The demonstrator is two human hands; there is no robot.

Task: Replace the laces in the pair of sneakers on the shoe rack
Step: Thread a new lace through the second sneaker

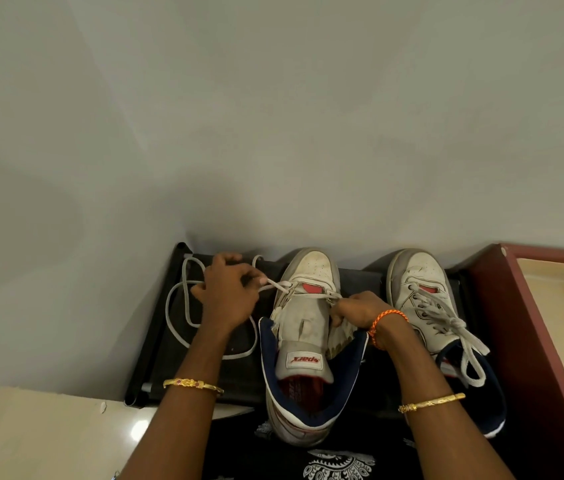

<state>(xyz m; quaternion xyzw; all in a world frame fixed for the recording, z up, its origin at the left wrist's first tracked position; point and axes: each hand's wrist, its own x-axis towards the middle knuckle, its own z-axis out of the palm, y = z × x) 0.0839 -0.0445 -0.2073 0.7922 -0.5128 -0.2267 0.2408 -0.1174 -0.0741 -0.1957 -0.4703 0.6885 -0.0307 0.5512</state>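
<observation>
Black shoe rack (156,344) against a grey wall (273,133) — maroon cabinet (529,341) beside.

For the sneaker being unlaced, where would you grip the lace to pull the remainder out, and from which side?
Grip the lace close to the lowest eyelets near the toe, from the sneaker's left side, where the left hand already pinches it. The left sneaker looks unthreaded above that row, and the slack loops lie to its left on the shoe rack, so pulling that way probably avoids tangling. The right hand steadies the upper.
</observation>
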